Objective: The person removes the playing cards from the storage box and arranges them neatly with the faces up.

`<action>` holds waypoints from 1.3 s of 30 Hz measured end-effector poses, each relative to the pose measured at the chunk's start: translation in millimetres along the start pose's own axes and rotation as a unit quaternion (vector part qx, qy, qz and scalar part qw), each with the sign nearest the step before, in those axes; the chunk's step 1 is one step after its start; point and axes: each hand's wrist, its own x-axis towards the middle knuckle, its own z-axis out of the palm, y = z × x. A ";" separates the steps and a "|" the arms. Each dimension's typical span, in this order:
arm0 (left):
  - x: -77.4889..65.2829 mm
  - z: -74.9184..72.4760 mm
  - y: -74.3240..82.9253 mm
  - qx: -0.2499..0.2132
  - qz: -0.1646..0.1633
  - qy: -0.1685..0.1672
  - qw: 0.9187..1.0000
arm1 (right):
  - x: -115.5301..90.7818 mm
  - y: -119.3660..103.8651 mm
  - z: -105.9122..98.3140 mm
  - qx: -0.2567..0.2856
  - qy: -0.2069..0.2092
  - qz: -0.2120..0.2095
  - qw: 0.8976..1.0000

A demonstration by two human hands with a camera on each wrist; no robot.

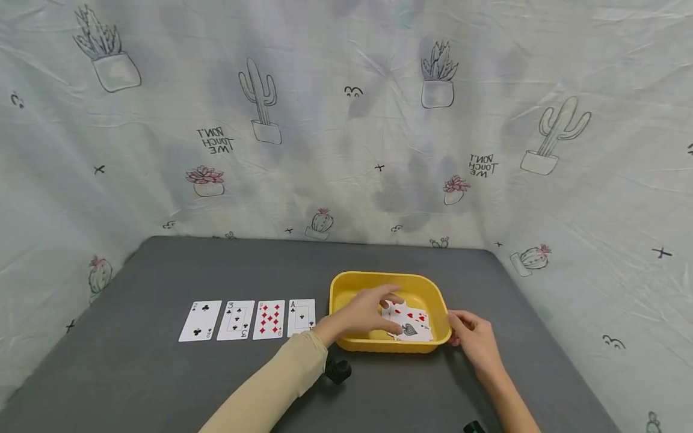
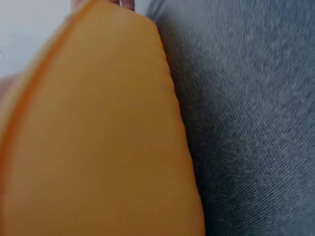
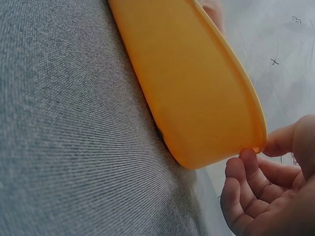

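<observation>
A yellow plastic tray [image 1: 390, 347] stands on the dark table, with several loose playing cards [image 1: 419, 316] face up inside, an ace of spades [image 1: 412, 329] among them. My left hand [image 1: 364, 310] reaches over the tray's left part, thumb and fingers spread apart above the cards and nothing held between them. With thumb and fingertips my right hand [image 1: 477, 340] pinches the tray's right rim; the right wrist view shows these fingers [image 3: 248, 160] at the tray's corner. In the left wrist view the tray's outer wall [image 2: 108, 123] covers most of the left hand.
Left of the tray, a row on the table holds a two of clubs [image 1: 200, 321], a three of clubs [image 1: 236, 320], a nine of diamonds [image 1: 269, 319] and an ace of clubs [image 1: 301, 313]. A small black device [image 1: 338, 371] shows below the left forearm. Patterned cloth [image 1: 346, 150] hangs behind.
</observation>
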 end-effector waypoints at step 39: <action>11.2 0.2 -14.1 0.150 -0.016 -0.024 0.988 | 2.7 5.0 3.8 0.001 0.002 0.002 1.000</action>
